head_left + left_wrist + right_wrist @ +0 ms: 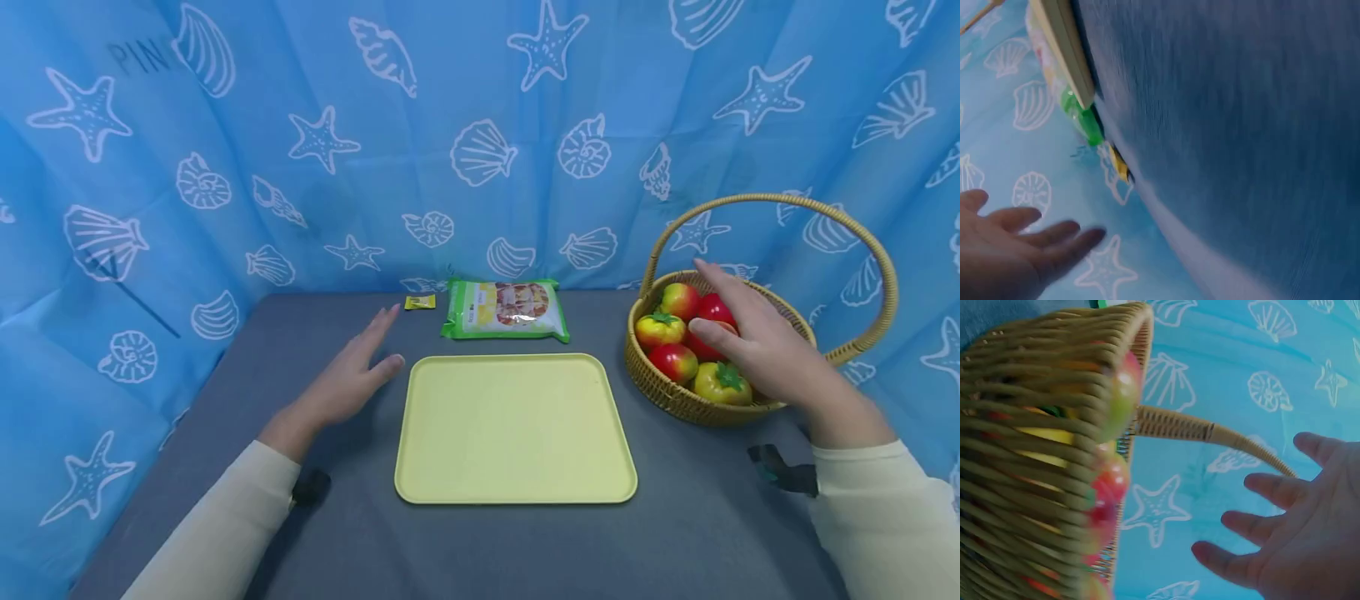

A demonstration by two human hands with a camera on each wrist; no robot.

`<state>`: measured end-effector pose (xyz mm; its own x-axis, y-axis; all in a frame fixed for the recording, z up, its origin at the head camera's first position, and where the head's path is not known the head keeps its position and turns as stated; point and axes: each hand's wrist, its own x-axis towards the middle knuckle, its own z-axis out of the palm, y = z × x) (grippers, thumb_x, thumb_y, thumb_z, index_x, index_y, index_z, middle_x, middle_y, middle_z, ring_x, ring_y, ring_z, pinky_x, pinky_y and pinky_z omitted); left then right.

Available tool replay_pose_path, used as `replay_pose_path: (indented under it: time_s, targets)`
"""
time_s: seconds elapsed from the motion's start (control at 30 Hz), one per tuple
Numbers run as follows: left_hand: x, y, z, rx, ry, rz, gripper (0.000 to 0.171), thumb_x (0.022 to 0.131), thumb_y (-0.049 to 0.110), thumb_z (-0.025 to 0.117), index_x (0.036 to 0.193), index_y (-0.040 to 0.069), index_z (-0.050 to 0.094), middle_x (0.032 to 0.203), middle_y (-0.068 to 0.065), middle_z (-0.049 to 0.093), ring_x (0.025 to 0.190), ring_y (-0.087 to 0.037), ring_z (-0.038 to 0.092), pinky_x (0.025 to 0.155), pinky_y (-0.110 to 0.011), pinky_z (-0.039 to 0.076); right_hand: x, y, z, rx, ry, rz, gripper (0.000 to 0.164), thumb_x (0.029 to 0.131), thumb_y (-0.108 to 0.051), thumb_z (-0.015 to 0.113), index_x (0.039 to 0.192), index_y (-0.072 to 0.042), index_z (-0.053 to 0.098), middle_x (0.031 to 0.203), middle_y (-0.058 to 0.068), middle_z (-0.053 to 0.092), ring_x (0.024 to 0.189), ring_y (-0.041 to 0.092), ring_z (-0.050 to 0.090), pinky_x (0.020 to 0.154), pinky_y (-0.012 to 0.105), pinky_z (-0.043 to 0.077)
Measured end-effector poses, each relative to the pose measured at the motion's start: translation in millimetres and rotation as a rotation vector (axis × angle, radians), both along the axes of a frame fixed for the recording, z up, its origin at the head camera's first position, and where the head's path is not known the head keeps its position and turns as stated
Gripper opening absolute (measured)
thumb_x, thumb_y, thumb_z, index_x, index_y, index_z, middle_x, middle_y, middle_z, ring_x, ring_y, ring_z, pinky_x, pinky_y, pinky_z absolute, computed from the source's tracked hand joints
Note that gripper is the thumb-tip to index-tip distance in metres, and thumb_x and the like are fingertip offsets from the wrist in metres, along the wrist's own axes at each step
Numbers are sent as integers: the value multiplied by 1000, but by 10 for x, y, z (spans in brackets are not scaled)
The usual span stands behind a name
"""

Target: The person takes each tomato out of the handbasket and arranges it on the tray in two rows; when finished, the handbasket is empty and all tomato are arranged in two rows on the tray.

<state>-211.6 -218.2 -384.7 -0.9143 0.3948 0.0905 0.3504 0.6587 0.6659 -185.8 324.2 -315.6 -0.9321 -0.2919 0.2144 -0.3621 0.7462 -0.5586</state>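
My right hand (765, 337) hovers over the wicker basket (686, 404) on the right, fingers extended and holding nothing. Inside the basket lie several red, yellow and green fruits, among them a yellow persimmon-like fruit (722, 383) with a green leafy top. In the right wrist view, spread fingers show beside the basket's arched handle (1179, 427). My left hand (341, 387) is held above the table, left of the pale yellow tray (516, 429), fingers straight and nothing in them. The left wrist view shows its fingers apart, with the tray's edge (1063, 50) higher up.
Behind the tray lies a green-and-white food packet (506, 308). A small yellow wrapped piece (420, 302) sits to its left. A blue curtain (450, 125) with shells and starfish hangs along the back of the grey table (517, 550).
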Motion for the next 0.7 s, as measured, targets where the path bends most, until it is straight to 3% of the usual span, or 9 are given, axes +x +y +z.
replay_pose_path:
  time_s: [0.1,0.2,0.3,0.4,0.43,0.53,0.7]
  targets:
    - [12,5,-85,168,-65,-52,89,110,72,37,177,23,4,182,-13,3,164,-42,5,123,-76,14,12,51,-128,-127,-6,25,75,113,-35,49,176,-13,14,176,28,15,157,58,11,118,84,6]
    - [17,25,-153,319,-128,-84,89,109,75,27,177,24,2,181,-16,4,161,-50,12,120,-77,24,27,101,-259,-274,-4,56,70,116,-40,43,176,-15,18,176,26,18,158,55,13,117,85,6]
    - [37,45,-209,454,-193,-103,88,108,77,21,177,26,2,180,-19,7,157,-56,19,115,-77,33,46,133,-369,-396,9,81,67,117,-45,38,176,-18,22,174,22,25,158,42,21,126,61,22]
    - [73,62,-273,552,-255,-103,89,108,78,18,177,25,3,179,-22,11,157,-56,23,116,-74,35,31,152,-472,-483,38,102,65,117,-47,39,174,-18,29,167,16,39,149,28,37,114,28,38]
    - [83,68,-301,574,-274,-101,87,109,76,17,177,24,3,178,-23,11,157,-55,23,117,-72,35,19,156,-504,-506,40,106,64,116,-46,41,173,-18,31,164,13,42,144,25,41,106,21,42]
    - [93,85,-410,610,-332,-85,80,114,66,17,177,18,2,178,-25,11,160,-48,22,122,-66,32,-20,161,-597,-549,35,108,62,116,-44,43,171,-16,35,157,6,51,135,21,50,98,17,48]
    - [56,100,-604,589,-400,4,73,119,45,40,175,9,12,178,-19,20,162,-33,25,126,-53,32,-52,145,-686,-468,33,61,57,116,-25,46,170,-10,35,150,-1,55,129,12,56,94,14,51]
